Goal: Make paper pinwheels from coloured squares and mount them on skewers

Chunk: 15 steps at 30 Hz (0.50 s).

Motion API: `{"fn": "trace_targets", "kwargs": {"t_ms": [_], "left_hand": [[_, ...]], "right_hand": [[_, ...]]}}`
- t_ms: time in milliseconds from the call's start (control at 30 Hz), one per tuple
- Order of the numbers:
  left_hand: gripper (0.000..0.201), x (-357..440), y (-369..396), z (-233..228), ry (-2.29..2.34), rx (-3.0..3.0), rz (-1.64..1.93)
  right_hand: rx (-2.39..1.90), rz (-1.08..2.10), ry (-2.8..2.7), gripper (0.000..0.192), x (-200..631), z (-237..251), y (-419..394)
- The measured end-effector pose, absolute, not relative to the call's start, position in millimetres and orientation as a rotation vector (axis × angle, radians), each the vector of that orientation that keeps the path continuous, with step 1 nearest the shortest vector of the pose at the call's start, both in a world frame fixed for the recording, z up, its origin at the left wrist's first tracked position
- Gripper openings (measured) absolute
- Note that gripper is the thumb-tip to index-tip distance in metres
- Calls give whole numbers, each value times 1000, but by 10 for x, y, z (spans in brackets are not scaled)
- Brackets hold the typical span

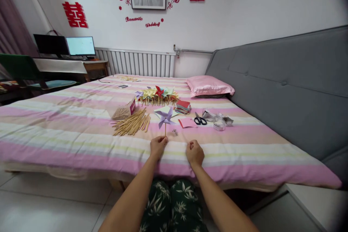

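Nearly There: One More Pinwheel in Hand

The left hand (158,145) pinches the stick of a lilac pinwheel (165,116), which stands upright just above its fingers. The right hand (195,152) rests beside it, curled into a loose fist holding nothing visible. Small pins (174,131) lie just beyond the fingers. Farther out lie loose sticks (132,123), paper squares (182,106) and scissors (200,120). Judging by the finished pile (157,95) beyond, plenty is done; plenty of sticks remain.

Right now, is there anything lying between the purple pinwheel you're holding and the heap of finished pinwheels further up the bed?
Yes. The left hand holds the purple pinwheel by its stick. Between it and the pile of finished pinwheels lie some loose paper sheets, flat on the bed. The wooden sticks lie off to the left, not in between.
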<state>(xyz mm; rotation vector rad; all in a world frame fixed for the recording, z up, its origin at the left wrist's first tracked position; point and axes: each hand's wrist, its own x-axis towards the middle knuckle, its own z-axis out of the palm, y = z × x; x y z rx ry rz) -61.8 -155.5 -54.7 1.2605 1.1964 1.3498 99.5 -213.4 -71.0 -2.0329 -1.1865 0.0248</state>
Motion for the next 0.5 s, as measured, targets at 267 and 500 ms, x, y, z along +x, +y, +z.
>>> {"fn": "trace_targets", "kwargs": {"t_ms": [267, 500], "left_hand": [[20, -624, -1546, -559, 1190, 1273, 1350], [23, -621, -1535, -588, 1166, 1260, 1348]], "right_hand": [[-2032, 22, -1191, 12, 1004, -713, -2130], [-2018, 7, -1196, 11, 1003, -731, -2129]]}}
